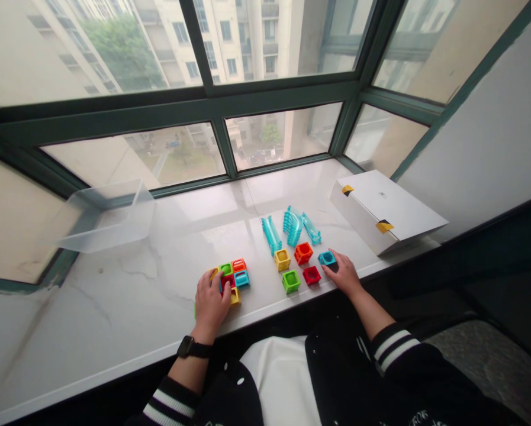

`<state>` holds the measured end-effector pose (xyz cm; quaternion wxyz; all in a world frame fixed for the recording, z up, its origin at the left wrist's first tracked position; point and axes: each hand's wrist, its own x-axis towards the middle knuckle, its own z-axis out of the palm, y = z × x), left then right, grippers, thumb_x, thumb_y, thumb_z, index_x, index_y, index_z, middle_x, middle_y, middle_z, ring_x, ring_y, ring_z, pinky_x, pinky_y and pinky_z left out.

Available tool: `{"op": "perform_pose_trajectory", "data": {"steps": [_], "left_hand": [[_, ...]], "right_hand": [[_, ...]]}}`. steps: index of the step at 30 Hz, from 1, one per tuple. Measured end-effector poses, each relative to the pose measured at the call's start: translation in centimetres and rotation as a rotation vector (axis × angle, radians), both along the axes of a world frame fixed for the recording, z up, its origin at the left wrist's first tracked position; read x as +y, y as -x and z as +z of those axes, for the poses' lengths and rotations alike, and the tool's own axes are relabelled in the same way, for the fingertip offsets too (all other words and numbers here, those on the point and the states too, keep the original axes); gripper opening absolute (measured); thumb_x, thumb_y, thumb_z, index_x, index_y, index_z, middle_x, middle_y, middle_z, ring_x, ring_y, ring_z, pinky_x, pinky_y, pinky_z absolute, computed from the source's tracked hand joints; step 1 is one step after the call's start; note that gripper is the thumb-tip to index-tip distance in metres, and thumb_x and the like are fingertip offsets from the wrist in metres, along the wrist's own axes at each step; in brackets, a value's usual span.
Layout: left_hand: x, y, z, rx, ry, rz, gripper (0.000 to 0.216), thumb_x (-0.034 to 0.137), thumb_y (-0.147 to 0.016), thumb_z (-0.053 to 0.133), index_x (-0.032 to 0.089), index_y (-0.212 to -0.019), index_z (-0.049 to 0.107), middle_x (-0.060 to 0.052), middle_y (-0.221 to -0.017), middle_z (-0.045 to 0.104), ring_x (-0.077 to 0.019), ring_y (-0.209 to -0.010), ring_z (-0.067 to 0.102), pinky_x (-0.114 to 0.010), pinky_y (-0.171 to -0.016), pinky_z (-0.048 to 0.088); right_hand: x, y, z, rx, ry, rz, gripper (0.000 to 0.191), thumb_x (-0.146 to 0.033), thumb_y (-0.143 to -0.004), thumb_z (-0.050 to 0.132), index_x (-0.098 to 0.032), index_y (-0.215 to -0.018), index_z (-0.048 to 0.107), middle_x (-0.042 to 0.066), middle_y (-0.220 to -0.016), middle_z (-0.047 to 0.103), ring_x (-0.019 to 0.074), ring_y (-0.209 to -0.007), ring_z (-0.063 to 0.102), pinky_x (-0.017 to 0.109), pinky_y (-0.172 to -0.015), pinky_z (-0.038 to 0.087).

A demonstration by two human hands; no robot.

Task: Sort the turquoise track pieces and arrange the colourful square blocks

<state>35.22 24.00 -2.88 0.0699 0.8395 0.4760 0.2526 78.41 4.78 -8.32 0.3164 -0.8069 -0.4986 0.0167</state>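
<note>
My left hand rests on a joined cluster of coloured hollow cubes, fingers curled over its near left side. My right hand lies by the sill's front edge with its fingers on a teal cube. Between the hands sit loose cubes: yellow, orange, green and red. Behind them lie three clear blue ribbed track pieces.
All of this lies on a white marble window sill. A clear plastic tub stands at the back left. A white cardboard box with yellow-black tape sits at the right. Window frames close off the back.
</note>
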Motion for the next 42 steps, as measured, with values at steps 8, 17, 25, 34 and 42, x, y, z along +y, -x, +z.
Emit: {"op": "perform_pose_trajectory", "data": {"steps": [8,17,25,34,42], "left_hand": [[-0.1,-0.1,0.0,-0.02,-0.003,0.0,0.032,0.035,-0.099,0.055,0.022,-0.127,0.065,-0.016,-0.14,0.057,-0.0362,-0.134,0.051,-0.056,-0.116,0.043],[-0.2,-0.2,0.1,-0.014,0.007,0.011,0.034,0.034,-0.098,0.056,0.022,-0.128,0.066,-0.016,-0.142,0.057,-0.0362,-0.135,0.051,-0.056,-0.116,0.043],[-0.3,-0.3,0.2,-0.011,0.002,0.009,0.035,0.033,-0.098,0.056,0.021,-0.129,0.066,-0.017,-0.14,0.058,-0.0356,-0.136,0.051,-0.054,-0.117,0.043],[-0.4,-0.5,0.3,-0.068,0.05,0.01,0.032,0.033,-0.097,0.058,0.021,-0.126,0.067,-0.016,-0.139,0.059,-0.0355,-0.137,0.051,-0.056,-0.119,0.041],[1.0,2.9,2.7,-0.449,0.234,-0.039,0.035,0.034,-0.103,0.044,0.022,-0.133,0.06,-0.011,-0.138,0.062,-0.0272,-0.135,0.057,-0.05,-0.12,0.043]], "right_hand": [[0.1,-0.1,0.0,-0.009,-0.006,0.002,0.067,-0.054,-0.089,0.058,-0.015,-0.144,0.059,0.019,-0.138,0.067,0.0373,-0.129,0.061,0.056,-0.112,0.048],[0.0,-0.2,0.2,0.031,-0.014,0.006,0.07,-0.054,-0.087,0.06,-0.017,-0.147,0.055,0.02,-0.139,0.065,0.0382,-0.131,0.06,0.059,-0.114,0.046],[-1.3,-1.1,1.5,0.237,-0.105,0.079,0.071,-0.048,-0.09,0.06,-0.02,-0.154,0.045,0.019,-0.149,0.054,0.0334,-0.134,0.058,0.056,-0.116,0.046],[1.5,4.2,11.9,-0.011,-0.446,0.087,0.045,-0.039,-0.094,0.06,-0.019,-0.135,0.061,0.015,-0.129,0.066,0.0341,-0.122,0.063,0.06,-0.109,0.051],[5.0,13.4,18.0,0.022,-0.433,0.523,0.046,-0.022,-0.094,0.06,-0.028,-0.14,0.061,0.012,-0.133,0.065,0.0335,-0.127,0.061,0.06,-0.11,0.052]]}}
